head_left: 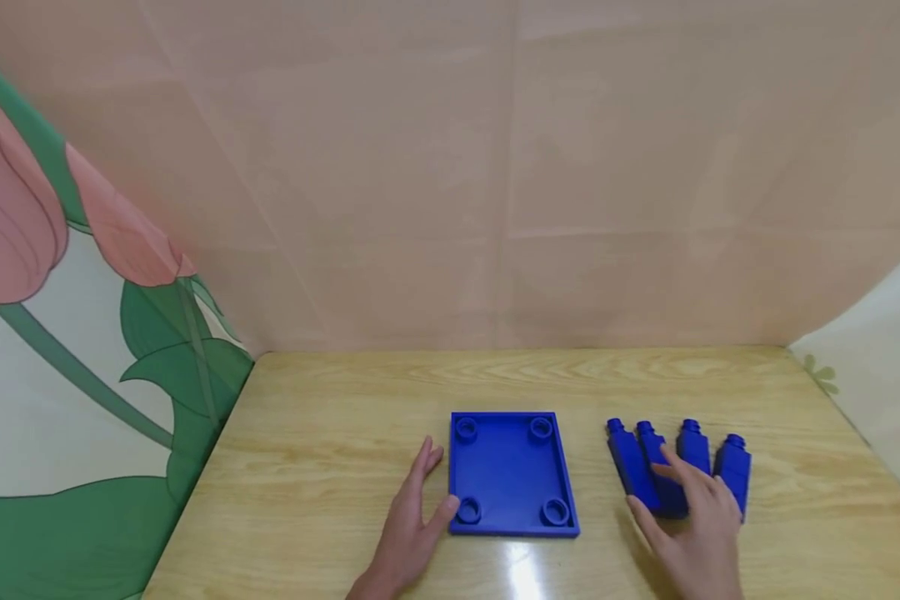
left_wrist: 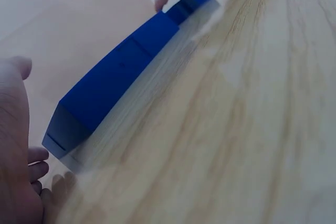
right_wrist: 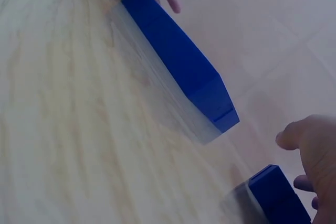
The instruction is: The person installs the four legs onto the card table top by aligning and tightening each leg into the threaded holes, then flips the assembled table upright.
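Note:
A square blue tray-like panel [head_left: 506, 475] with a raised rim and a round socket in each corner lies flat on the table. My left hand [head_left: 412, 517] is at its left side, thumb at the rim near the lower left corner, fingers extended. To the right, several blue leg-like pieces with threaded ends [head_left: 630, 467] lie side by side, threads pointing away. Over them hovers my right hand [head_left: 697, 525], thumb and fingers apart, partly hiding the middle pieces. In the right wrist view, a blue piece [right_wrist: 281, 198] lies beside that hand, with a gap to the thumb.
The wood-grain table [head_left: 330, 417] meets a plain pinkish cloth backdrop [head_left: 390, 208] at its far edge. A cloth with tulips and leaves [head_left: 150, 400] hangs along the left side, and a pale cloth [head_left: 885, 375] along the right.

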{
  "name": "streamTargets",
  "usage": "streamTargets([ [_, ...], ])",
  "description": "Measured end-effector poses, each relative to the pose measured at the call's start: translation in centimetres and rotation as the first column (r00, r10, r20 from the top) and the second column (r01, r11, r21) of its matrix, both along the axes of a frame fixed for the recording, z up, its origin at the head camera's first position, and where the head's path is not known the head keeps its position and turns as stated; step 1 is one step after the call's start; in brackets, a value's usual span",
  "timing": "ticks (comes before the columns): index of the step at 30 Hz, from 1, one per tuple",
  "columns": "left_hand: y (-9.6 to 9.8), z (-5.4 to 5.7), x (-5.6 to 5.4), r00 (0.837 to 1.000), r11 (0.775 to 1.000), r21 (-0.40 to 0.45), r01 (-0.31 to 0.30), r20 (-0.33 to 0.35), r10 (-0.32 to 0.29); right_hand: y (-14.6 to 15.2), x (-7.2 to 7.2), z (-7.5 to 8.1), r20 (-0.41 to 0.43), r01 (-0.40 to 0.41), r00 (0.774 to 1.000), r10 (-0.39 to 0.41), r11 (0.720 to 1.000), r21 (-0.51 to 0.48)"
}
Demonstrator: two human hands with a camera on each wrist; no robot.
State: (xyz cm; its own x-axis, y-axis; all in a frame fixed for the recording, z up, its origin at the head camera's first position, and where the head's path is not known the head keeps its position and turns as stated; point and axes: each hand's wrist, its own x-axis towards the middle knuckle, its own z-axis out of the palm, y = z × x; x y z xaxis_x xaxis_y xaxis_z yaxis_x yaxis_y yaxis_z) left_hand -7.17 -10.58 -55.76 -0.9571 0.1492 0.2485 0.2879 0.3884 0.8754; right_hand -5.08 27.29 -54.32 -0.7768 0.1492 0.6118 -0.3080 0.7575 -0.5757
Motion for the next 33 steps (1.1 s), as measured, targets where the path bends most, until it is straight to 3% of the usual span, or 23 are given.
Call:
streamTargets([
  [7,0.07,-0.26,-0.01,1.0,0.993,-0.115,0.018,0.015,-0.016,0.02,-0.2,-0.34,0.005,0.002,1.0,-0.002,1.0,0.011],
  [11,0.14,-0.31,0.09,1.0,0.973,-0.228,0.025,0.022,-0.021,-0.08,-0.3,-0.48,0.021,0.0,1.0,0.0,1.0,0.008],
  [15,0.2,-0.43,0.04,0.999,0.955,-0.294,0.029,-0.013,-0.035,-0.06,-0.36,-0.61,0.02,-0.001,1.0,0.001,1.0,0.015],
  [20,0.24,-0.45,-0.01,0.998,0.95,-0.313,0.027,-0.038,-0.041,0.01,-0.34,-0.68,0.02,0.0,1.0,-0.001,1.0,0.023],
  [33,0.21,-0.54,-0.01,0.998,0.942,-0.334,0.026,-0.041,-0.042,-0.55,0.04,-0.45,0.115,0.017,0.993,-0.022,0.999,0.043],
])
